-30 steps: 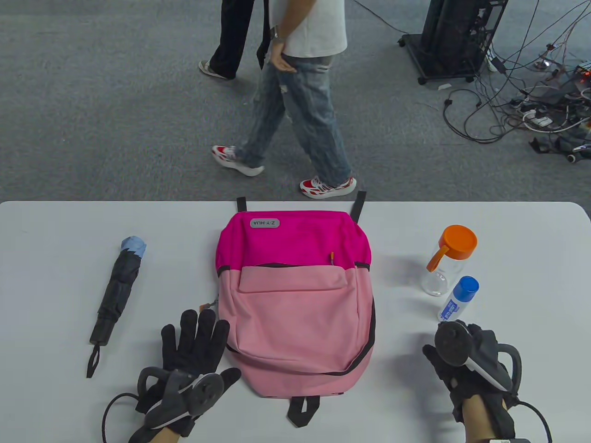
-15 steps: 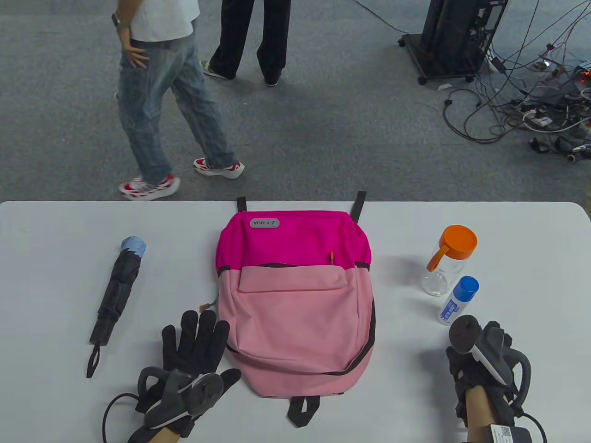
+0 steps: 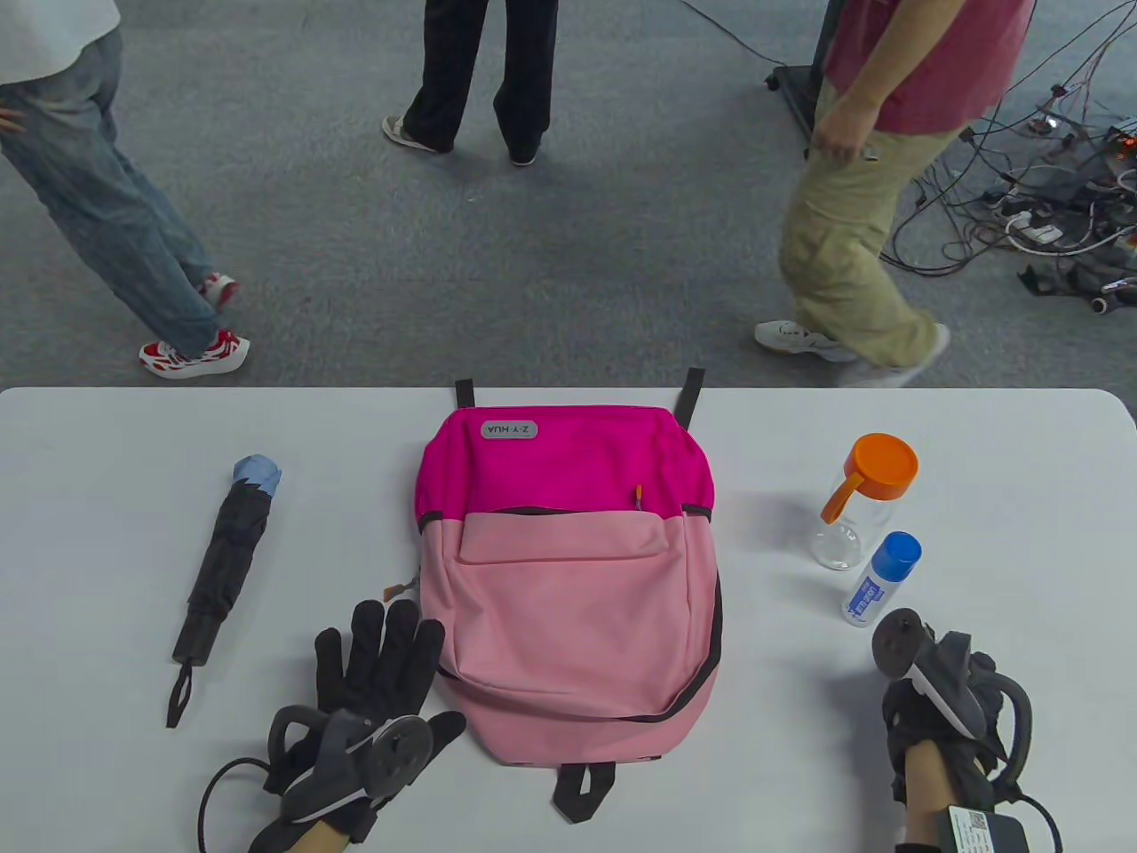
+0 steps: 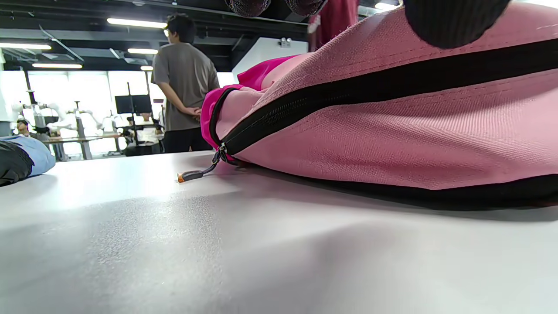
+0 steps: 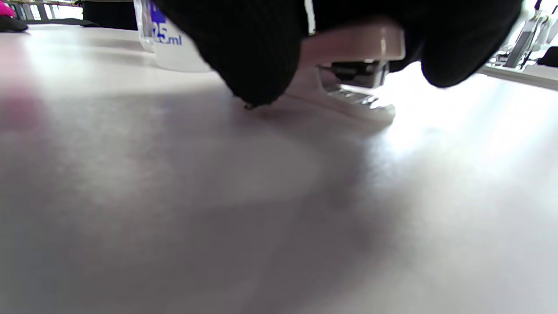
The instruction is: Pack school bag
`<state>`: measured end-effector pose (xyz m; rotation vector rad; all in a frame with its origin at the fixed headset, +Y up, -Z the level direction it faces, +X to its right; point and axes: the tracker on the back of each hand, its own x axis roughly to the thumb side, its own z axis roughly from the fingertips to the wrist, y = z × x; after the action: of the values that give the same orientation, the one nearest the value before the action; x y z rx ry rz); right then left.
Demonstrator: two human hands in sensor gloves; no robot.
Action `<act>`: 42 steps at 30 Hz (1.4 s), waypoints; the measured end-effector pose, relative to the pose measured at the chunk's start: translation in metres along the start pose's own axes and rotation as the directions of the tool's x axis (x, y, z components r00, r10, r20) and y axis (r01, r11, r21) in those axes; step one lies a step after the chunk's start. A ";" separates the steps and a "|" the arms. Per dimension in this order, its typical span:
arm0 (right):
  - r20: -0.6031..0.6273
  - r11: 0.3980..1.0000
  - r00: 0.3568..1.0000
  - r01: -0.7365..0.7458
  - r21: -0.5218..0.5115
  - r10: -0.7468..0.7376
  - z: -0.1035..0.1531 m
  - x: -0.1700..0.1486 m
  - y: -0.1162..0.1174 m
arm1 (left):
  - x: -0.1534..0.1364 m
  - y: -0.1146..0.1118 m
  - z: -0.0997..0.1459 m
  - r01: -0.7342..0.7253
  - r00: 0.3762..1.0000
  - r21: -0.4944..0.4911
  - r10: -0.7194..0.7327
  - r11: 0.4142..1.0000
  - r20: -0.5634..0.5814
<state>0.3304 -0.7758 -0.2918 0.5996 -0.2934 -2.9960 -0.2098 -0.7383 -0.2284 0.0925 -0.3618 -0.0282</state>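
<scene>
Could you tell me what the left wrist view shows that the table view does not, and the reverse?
Only the left wrist view shows the backpack's side zipper up close, shut along the stretch in view, and a man in a grey shirt beyond the table. Only the table view shows the orange-lidded bottle, the blue-capped bottle, the right hand and the left hand lying flat, fingers spread. Both show the pink backpack, its orange zipper pull, the folded umbrella and the white table.

A white table [image 3: 1004, 462] stands on grey carpet [image 3: 568, 240]. Beyond the table, three people [image 3: 497, 80] stand or walk. A black wheeled stand [image 3: 799, 98] and tangled cables [image 3: 1048, 204] lie beyond its right end. Ceiling strip lights [image 4: 135, 22] glow overhead.
</scene>
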 end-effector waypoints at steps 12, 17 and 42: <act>0.055 0.997 0.997 0.051 0.064 -0.055 0.005 0.002 -0.007 | 0.002 -0.002 -0.001 -0.001 1.000 -0.014 0.001 1.000 0.000; 0.106 0.999 0.994 0.024 0.041 -0.028 0.016 0.018 -0.019 | 0.002 -0.003 -0.002 0.000 1.000 -0.017 0.000 1.000 0.002; 0.603 0.923 0.797 0.252 -0.290 -0.028 0.098 0.093 -0.069 | -0.002 -0.003 -0.007 -0.011 1.000 -0.003 0.011 1.000 -0.013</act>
<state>0.2045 -0.7015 -0.2513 -0.3834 0.2928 -3.1732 -0.2089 -0.7410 -0.2363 0.0881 -0.3490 -0.0176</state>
